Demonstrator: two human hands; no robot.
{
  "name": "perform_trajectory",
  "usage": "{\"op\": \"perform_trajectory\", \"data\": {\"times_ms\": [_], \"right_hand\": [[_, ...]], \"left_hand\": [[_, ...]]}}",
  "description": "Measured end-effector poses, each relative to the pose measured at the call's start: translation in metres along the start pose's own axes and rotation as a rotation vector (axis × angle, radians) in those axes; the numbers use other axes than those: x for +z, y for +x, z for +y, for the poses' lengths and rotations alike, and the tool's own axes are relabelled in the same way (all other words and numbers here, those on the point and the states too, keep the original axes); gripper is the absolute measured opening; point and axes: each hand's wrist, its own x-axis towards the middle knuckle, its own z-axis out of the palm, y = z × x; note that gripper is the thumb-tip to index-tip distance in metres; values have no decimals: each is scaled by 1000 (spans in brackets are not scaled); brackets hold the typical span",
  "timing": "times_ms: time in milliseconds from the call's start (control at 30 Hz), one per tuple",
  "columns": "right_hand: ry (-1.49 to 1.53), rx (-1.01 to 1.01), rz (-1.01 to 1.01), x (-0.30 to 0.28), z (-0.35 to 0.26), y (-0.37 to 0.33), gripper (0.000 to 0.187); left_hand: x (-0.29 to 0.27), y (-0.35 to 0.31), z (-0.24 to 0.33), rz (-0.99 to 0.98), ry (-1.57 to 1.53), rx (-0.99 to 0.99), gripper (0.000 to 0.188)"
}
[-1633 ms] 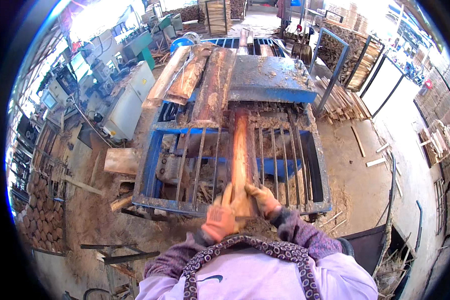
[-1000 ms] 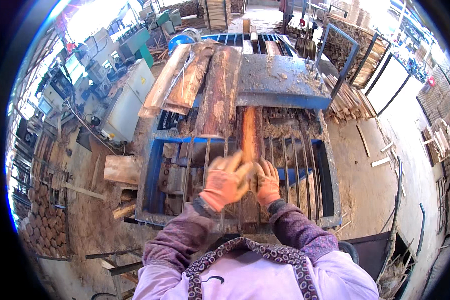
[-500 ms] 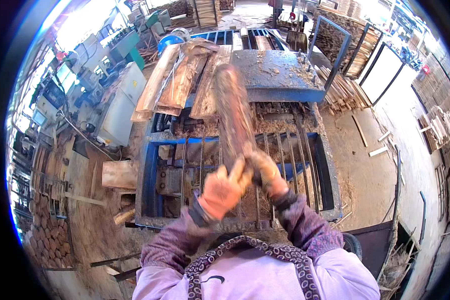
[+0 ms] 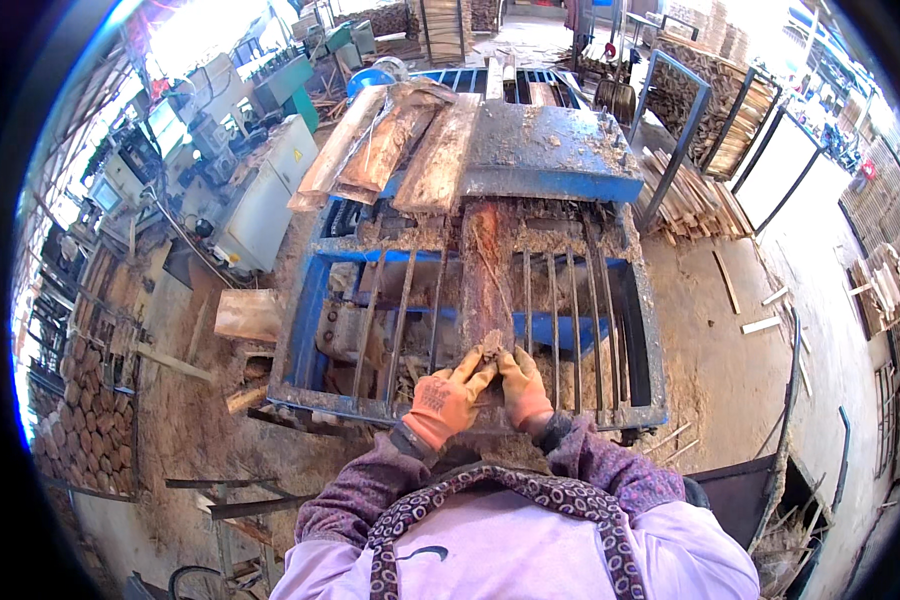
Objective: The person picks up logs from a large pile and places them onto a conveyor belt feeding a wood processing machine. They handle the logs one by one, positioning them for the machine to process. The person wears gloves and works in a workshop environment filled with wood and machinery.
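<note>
A bark-covered log (image 4: 486,275) lies lengthwise on the bars of the blue machine frame (image 4: 315,300), its far end under the edge of the blue metal cover (image 4: 540,140). Both hands wear orange and yellow work gloves. On the left of the log's near end, my left hand (image 4: 450,395) grips with its fingers bent over the wood. My right hand (image 4: 523,390) holds the same end from the right, fingers pointing forward. The palms and the underside of the log's end are hidden.
Several split timber pieces (image 4: 378,145) rest on the machine at the far left of the cover. A pale block (image 4: 248,314) sits left of the frame. Stacked logs (image 4: 85,415) stand farther left, and a pile of slats (image 4: 695,195) lies right of the machine.
The log has come down from a raised, tilted position onto the bars, its far end now under the cover. Both hands have lowered with it and keep hold of its near end.
</note>
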Motion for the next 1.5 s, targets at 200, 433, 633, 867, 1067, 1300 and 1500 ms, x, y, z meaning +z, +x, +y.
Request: {"op": "perform_trajectory", "data": {"times_ms": [200,433,633,867,1067,1300,1500], "right_hand": [[-691,-536,212,6,8,2,53],[-1164,-765,154,12,-3,92,50],[-1205,-682,252,18,-8,136,55],[-1367,-633,207,23,3,141,63],[-1018,-453,108,16,-24,123,64],[-41,-12,-91,24,-18,47,63],[-119,64,7,-7,52,-12,72]], "left_hand": [[1,15,-15,-78,45,11,70],[43,76,-86,-303,43,-71,64],[-38,179,-128,246,143,67,67],[-62,268,-194,12,447,-217,70],[-104,180,-132,706,-548,-74,63],[3,-9,-61,177,-928,-436,82],[1,-59,-23,-144,-430,-365,106]]}}
